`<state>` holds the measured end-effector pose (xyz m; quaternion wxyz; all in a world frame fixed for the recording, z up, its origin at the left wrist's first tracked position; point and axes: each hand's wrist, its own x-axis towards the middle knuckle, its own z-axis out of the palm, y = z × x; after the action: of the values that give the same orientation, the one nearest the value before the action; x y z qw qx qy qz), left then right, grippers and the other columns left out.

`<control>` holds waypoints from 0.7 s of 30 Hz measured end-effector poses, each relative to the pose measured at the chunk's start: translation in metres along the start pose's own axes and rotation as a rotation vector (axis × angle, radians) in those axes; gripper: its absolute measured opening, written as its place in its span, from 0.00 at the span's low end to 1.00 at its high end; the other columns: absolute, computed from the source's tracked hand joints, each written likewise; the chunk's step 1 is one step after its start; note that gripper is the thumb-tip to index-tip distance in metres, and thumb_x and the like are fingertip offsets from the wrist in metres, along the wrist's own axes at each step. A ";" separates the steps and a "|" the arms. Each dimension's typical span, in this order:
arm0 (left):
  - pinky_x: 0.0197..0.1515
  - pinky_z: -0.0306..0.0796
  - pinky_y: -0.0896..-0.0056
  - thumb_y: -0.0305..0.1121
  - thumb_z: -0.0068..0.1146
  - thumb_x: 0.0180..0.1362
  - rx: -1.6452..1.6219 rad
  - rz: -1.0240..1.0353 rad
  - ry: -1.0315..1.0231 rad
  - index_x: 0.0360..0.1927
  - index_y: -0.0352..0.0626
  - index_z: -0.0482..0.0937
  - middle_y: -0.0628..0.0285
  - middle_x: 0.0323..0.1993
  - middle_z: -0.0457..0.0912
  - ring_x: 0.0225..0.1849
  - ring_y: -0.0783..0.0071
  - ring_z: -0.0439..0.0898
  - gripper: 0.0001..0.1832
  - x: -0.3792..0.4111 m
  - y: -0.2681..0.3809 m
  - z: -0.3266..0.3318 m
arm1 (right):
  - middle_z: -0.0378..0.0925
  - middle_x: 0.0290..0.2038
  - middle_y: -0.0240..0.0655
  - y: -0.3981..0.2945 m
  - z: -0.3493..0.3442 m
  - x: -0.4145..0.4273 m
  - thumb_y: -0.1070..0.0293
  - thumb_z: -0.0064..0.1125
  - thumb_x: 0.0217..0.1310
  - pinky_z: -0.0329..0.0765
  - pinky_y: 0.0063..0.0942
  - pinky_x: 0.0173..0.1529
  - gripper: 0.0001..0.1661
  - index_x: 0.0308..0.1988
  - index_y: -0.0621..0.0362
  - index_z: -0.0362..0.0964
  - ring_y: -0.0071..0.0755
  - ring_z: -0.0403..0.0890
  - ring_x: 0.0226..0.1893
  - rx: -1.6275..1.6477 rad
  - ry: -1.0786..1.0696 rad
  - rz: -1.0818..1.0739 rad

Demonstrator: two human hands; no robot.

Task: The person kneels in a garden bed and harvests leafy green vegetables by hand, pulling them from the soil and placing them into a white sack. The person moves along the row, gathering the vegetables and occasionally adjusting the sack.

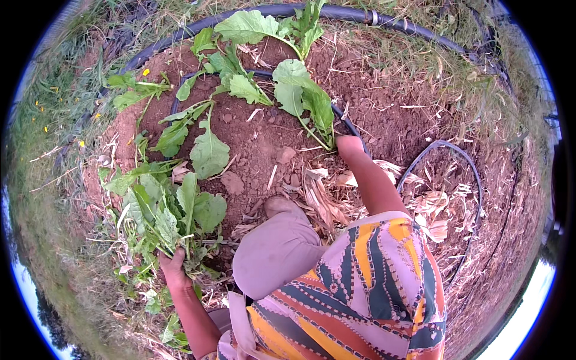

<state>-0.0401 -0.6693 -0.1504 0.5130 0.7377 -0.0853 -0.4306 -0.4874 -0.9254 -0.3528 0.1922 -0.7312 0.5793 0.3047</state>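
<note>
My left hand (174, 265) is closed around the stems of a bunch of leafy greens (166, 220) at the lower left. My right hand (348, 145) reaches down to the base of a leafy green plant (315, 103) growing in reddish soil; its fingers are partly hidden, so whether they grip the stem cannot be told. Further leafy plants (243, 81) stand towards the top, and one with a broad leaf (209, 153) lies between the bunch and the bare soil.
A thick black pipe (279, 10) curves across the top. A thinner black hose (351, 123) passes by my right hand, and another loop of hose (478, 180) lies at the right. Dry maize husks (321, 198) litter the soil near my knee (274, 252). Grass (40, 148) borders the left.
</note>
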 end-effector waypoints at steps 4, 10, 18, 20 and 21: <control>0.46 0.72 0.65 0.32 0.69 0.41 -0.049 0.011 -0.013 0.55 0.36 0.63 0.59 0.43 0.76 0.42 0.67 0.76 0.37 0.002 0.010 0.007 | 0.79 0.34 0.43 0.035 0.022 -0.026 0.66 0.59 0.49 0.75 0.35 0.41 0.16 0.41 0.53 0.75 0.44 0.80 0.35 0.672 0.379 0.084; 0.42 0.74 0.64 0.34 0.60 0.53 -0.273 0.047 -0.018 0.54 0.39 0.65 0.58 0.42 0.76 0.40 0.67 0.77 0.26 0.019 0.038 0.088 | 0.77 0.27 0.33 -0.004 -0.005 -0.032 0.72 0.59 0.52 0.71 0.22 0.29 0.15 0.43 0.60 0.73 0.22 0.74 0.24 1.610 0.429 0.196; 0.48 0.72 0.55 0.30 0.54 0.54 -0.675 -0.057 -0.325 0.44 0.43 0.74 0.59 0.40 0.78 0.43 0.61 0.77 0.13 0.045 0.091 0.157 | 0.75 0.46 0.33 -0.167 -0.165 -0.102 0.71 0.54 0.56 0.69 0.17 0.30 0.27 0.56 0.60 0.63 0.20 0.75 0.31 1.634 -0.400 -0.696; 0.49 0.73 0.56 0.33 0.54 0.51 -0.704 -0.029 -0.269 0.46 0.38 0.71 0.55 0.43 0.76 0.44 0.57 0.77 0.18 0.048 0.096 0.162 | 0.75 0.47 0.33 -0.187 -0.176 -0.113 0.71 0.54 0.56 0.72 0.18 0.35 0.27 0.56 0.60 0.63 0.21 0.76 0.35 1.601 -0.529 -0.798; 0.49 0.73 0.55 0.34 0.52 0.52 -0.744 -0.049 -0.362 0.46 0.38 0.71 0.53 0.42 0.77 0.44 0.54 0.77 0.18 0.042 0.101 0.160 | 0.73 0.49 0.35 -0.196 -0.172 -0.114 0.72 0.53 0.55 0.73 0.21 0.45 0.27 0.56 0.62 0.63 0.24 0.75 0.43 1.648 -0.577 -0.912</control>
<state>-0.0981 -0.8488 -0.1060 0.7109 0.4159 0.0049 -0.5671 -0.2760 -0.9012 -0.1629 0.8749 -0.4192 0.2039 -0.1311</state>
